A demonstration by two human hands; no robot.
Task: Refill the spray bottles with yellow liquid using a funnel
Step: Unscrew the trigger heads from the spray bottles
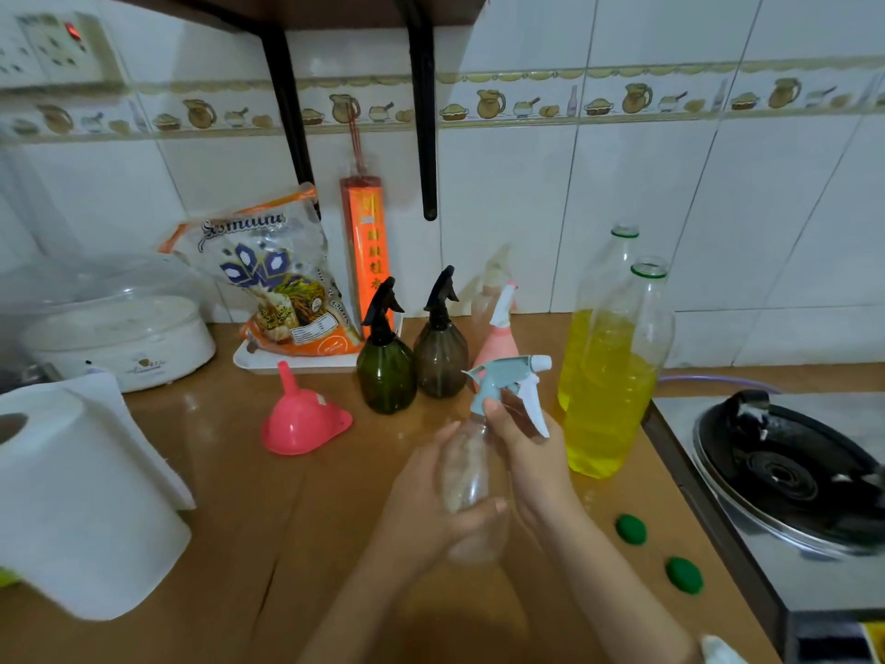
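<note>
Clear plastic spray bottle [467, 476] with a pale blue-and-white trigger head [515, 383], held above the brown wooden counter [230, 496]: the left hand [431, 510] wraps its body, while the right hand [531, 448] grips its neck under the head. The bottle looks empty and leans slightly right. An inverted pink plastic funnel [304, 416] lies to its left; two tall clear bottles of yellow liquid [608, 376] stand to its right.

Funnel [304, 419] reachable across bare counter [230, 472]; spray bottles [412, 357] crowd behind.
</note>
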